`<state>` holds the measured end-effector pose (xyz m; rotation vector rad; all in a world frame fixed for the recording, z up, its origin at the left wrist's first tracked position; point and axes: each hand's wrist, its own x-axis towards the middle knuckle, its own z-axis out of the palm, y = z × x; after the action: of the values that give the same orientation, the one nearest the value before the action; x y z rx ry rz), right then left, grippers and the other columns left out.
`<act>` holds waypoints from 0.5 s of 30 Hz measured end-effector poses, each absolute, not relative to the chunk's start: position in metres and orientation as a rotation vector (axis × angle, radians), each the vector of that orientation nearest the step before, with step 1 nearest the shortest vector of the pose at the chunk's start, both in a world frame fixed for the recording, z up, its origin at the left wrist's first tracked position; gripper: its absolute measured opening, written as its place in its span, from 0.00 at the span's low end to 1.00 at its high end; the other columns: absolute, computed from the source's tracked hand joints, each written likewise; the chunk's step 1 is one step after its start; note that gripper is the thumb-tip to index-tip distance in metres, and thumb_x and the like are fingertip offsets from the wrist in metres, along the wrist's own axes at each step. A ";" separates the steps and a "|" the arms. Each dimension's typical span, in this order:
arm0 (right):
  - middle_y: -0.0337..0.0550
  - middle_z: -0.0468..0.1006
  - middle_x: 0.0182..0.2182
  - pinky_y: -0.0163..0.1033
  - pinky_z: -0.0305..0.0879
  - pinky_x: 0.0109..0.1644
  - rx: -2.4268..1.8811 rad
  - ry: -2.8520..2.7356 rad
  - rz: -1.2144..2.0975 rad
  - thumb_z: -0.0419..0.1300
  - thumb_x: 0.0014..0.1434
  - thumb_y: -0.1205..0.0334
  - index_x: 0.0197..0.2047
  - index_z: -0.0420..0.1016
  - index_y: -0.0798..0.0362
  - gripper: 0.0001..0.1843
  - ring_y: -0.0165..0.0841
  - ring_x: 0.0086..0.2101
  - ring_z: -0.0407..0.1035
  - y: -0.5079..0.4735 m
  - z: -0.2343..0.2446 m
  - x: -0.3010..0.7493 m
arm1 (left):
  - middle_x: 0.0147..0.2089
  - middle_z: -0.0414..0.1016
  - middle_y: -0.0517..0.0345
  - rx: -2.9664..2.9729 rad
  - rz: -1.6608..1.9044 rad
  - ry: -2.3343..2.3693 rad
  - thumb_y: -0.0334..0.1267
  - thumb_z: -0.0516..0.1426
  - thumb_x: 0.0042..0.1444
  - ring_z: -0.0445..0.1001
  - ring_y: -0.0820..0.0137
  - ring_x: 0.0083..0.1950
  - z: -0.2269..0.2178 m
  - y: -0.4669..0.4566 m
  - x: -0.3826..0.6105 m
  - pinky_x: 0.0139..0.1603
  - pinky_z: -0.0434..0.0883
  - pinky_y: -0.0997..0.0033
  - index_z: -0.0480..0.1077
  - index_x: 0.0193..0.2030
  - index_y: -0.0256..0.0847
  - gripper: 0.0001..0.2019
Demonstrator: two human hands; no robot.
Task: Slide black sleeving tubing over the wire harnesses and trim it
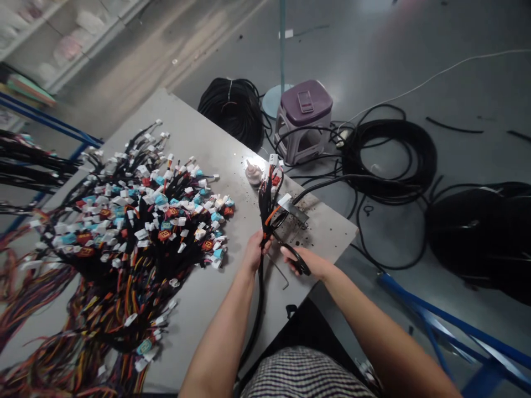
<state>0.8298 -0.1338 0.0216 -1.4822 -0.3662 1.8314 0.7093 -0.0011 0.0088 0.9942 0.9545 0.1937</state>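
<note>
My left hand [255,251] is closed around a wire harness [265,204] near the table's right corner. White and red connectors fan out at its top, and its black-sleeved end runs down toward my body. In my right hand [309,262] are black-handled scissors [296,257], pointing up and left at the harness. Whether their blades touch it is too small to tell. A black cable [321,183] reaches the harness from the coil on the floor. Just beyond my hands a flat metal piece [296,213] lies beside the harness, and a thin bent rod [280,271] rests below them.
A large pile of wire harnesses [145,221] covers the left of the table [224,320]. A small bottle [253,172] stands near the far edge. On the floor are black coils [390,188], a purple-topped stool [307,102] and a blue frame [448,320] at right.
</note>
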 end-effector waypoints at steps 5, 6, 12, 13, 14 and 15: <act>0.38 0.61 0.14 0.34 0.51 0.21 -1.760 -0.596 1.780 0.64 0.46 0.31 0.20 0.62 0.54 0.33 0.27 0.17 0.56 -0.131 0.030 0.851 | 0.16 0.57 0.67 1.082 0.161 0.964 0.72 0.55 0.46 0.49 0.80 0.17 0.015 -0.002 0.709 0.20 0.44 0.75 0.68 0.29 0.36 0.33; 0.38 0.61 0.14 0.34 0.51 0.22 -1.817 -0.675 1.765 0.64 0.48 0.32 0.18 0.62 0.54 0.32 0.28 0.18 0.56 -0.134 0.030 0.854 | 0.17 0.59 0.66 1.108 0.164 0.941 0.71 0.56 0.45 0.50 0.80 0.18 0.017 -0.001 0.707 0.21 0.45 0.75 0.68 0.29 0.36 0.33; 0.51 0.76 0.30 0.42 0.63 0.37 -2.470 -1.119 1.303 0.62 0.53 0.47 0.29 0.75 0.55 0.18 0.43 0.33 0.70 -0.167 0.028 0.842 | 0.26 0.69 0.58 1.302 0.192 0.750 0.63 0.58 0.51 0.59 0.76 0.24 0.044 -0.011 0.693 0.25 0.57 0.75 0.74 0.39 0.34 0.28; 0.54 0.77 0.36 0.45 0.65 0.42 -2.444 -1.123 1.153 0.61 0.53 0.47 0.35 0.77 0.56 0.18 0.46 0.38 0.71 -0.174 0.031 0.836 | 0.30 0.73 0.55 1.348 0.209 0.731 0.61 0.58 0.53 0.63 0.74 0.26 0.050 -0.020 0.691 0.28 0.61 0.74 0.75 0.44 0.35 0.28; 0.56 0.77 0.41 0.47 0.66 0.47 -2.348 -1.106 1.026 0.59 0.55 0.46 0.41 0.78 0.55 0.21 0.48 0.44 0.71 -0.180 0.036 0.828 | 0.34 0.76 0.53 1.402 0.215 0.703 0.58 0.57 0.55 0.66 0.72 0.29 0.056 -0.031 0.690 0.32 0.64 0.73 0.75 0.48 0.36 0.27; 0.57 0.76 0.45 0.49 0.65 0.51 -2.223 -1.059 0.918 0.56 0.57 0.44 0.45 0.77 0.55 0.24 0.48 0.47 0.69 -0.187 0.041 0.819 | 0.38 0.77 0.50 1.462 0.200 0.663 0.56 0.55 0.58 0.69 0.69 0.33 0.061 -0.045 0.688 0.35 0.66 0.71 0.75 0.50 0.37 0.25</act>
<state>0.8190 -0.1872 0.0411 -2.2235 -1.0592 0.9178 0.6881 -0.0449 0.0607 1.4620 0.6635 0.1997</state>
